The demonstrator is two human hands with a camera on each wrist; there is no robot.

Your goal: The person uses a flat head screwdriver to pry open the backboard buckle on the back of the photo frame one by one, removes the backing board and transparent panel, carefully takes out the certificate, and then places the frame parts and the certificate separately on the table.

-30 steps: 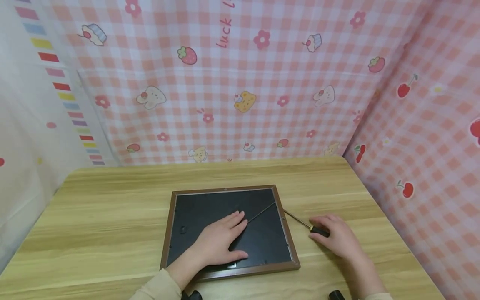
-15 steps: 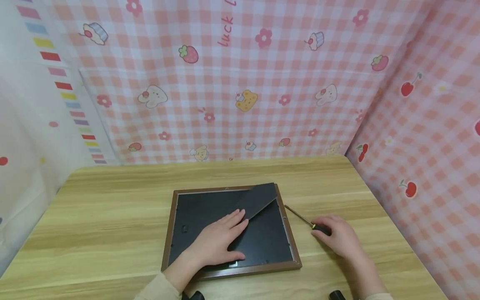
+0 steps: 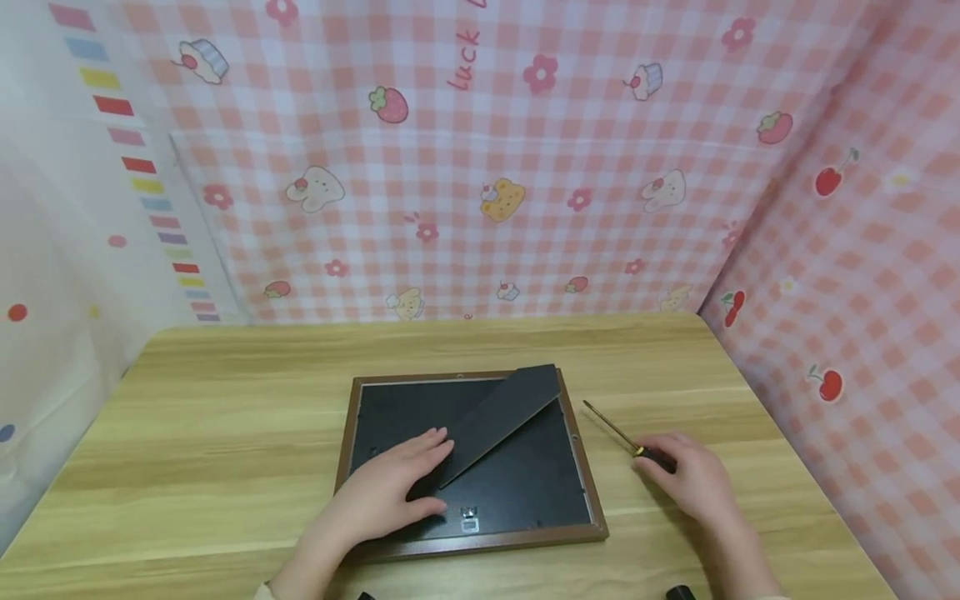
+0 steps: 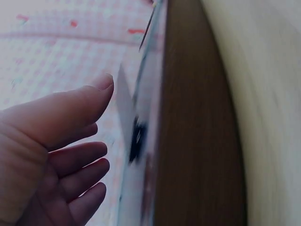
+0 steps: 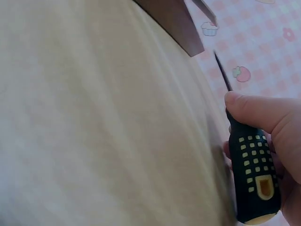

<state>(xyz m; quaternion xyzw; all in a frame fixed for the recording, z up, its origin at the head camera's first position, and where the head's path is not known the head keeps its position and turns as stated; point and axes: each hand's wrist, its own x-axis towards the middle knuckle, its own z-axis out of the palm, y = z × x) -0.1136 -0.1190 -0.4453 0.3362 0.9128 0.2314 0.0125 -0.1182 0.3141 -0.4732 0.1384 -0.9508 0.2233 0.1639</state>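
Observation:
A brown picture frame lies face down on the wooden table, its black backing board on top. The black stand flap is raised a little and slants towards the frame's far right corner. Over the left part of the backing is my left hand, fingers loosely extended and holding nothing; in the left wrist view a gap shows between the thumb and the frame. To the right of the frame, my right hand grips a screwdriver by its black and yellow handle. The screwdriver's tip is apart from the frame.
The wooden table extends on both sides of the frame. A pink checked cloth hangs behind it, another at the right. At the bottom edge, a black object is mostly cut off.
The stand flap has risen from the backing. My left hand has drawn back to the left, off the flap. The right hand has moved the screwdriver slightly right, away from the frame's edge.

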